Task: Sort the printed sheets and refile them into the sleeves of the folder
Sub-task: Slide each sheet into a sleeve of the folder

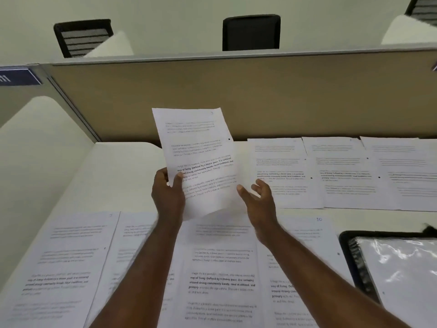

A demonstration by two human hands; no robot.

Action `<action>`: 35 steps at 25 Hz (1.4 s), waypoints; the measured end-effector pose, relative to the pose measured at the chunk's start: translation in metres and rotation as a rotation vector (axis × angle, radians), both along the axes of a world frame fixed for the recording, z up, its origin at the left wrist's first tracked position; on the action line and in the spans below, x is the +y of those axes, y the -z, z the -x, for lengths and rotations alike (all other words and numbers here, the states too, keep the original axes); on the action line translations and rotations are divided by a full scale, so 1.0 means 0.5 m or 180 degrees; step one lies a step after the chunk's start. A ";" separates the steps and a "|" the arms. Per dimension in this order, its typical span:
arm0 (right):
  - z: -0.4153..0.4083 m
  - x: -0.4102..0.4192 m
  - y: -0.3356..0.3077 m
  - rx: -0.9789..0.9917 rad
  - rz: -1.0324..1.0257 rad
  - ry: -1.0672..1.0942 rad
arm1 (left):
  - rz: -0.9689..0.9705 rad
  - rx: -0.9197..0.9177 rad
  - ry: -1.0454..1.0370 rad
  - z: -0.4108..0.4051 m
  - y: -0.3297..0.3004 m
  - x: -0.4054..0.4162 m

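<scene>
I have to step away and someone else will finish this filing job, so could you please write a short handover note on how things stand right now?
Left hand: fingers pinch the raised sheet at its lower left edge.
Right hand: open, beside the sheet's lower right edge, gripping nothing.
Far row of sheets lies at the right, against the partition; near row lies under the forearms, one marked 10.
Folder lies open at the right; its visible sleeve looks empty.
Done: sheets laid out.
Left: place the held sheet, then refile all.
</scene>
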State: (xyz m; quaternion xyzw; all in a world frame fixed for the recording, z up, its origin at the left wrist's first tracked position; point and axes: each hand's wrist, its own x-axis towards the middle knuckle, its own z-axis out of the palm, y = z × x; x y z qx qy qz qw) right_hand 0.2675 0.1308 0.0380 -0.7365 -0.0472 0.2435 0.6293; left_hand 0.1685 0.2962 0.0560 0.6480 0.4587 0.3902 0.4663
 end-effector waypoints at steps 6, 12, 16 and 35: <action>0.093 -0.193 -0.020 0.1385 -0.0952 0.0849 | 0.0814 -0.0502 0.0195 0.015 0.003 -0.242; 0.126 -0.446 -0.050 0.1199 -0.1736 0.1015 | 0.0981 -0.0555 0.0715 0.030 0.002 -0.536; 0.146 -0.642 -0.027 0.0874 -0.1209 0.1435 | 0.1136 -0.0545 0.1160 0.043 0.007 -0.727; 0.223 -1.399 0.013 0.0443 -0.1026 0.3053 | -0.0322 0.0876 0.3612 -0.064 0.109 -1.339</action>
